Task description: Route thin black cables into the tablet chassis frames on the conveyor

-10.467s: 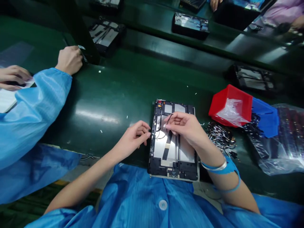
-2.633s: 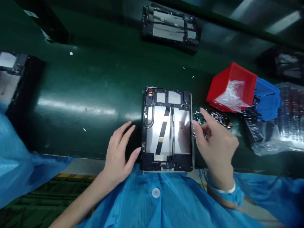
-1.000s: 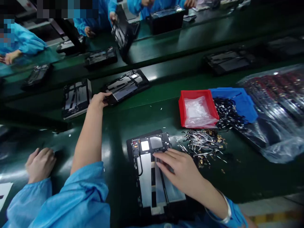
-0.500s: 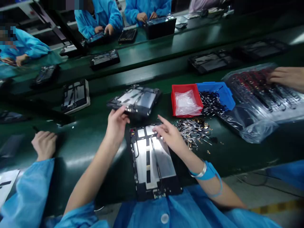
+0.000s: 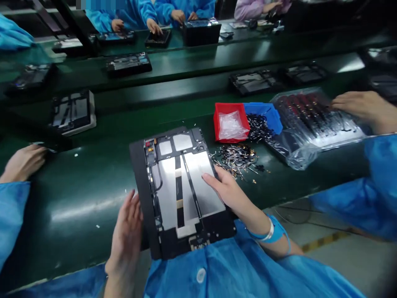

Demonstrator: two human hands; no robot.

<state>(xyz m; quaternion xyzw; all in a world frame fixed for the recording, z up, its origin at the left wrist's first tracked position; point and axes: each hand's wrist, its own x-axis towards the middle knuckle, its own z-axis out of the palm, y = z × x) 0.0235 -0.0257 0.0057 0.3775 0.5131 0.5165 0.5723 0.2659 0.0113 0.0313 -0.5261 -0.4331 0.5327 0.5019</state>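
An opened tablet (image 5: 201, 178) with silver battery panels and black ribbon cables lies at the table's near edge, against my blue smock. A flat black slab (image 5: 141, 182) shows from beneath it along the left side. My right hand (image 5: 228, 188) grips the tablet's right edge, thumb on top of the silver panel and the other fingers hidden behind the edge. Beside the slab's left edge, my left hand (image 5: 127, 227) has its fingers stretched out; whether it touches the slab I cannot tell.
Beyond my right hand lie a heap of small metal and black parts (image 5: 237, 157), a red bin (image 5: 217, 124) and a blue bin (image 5: 276, 118). A plastic-wrapped tray (image 5: 347, 138) is under a co-worker's hand (image 5: 362, 107). Another co-worker's hand (image 5: 25, 159) is at left.
The blurred tablet unit beyond the near one no longer shows there. My left hand has come back toward me to the slab's side; my right hand has lowered onto the tablet's right edge.
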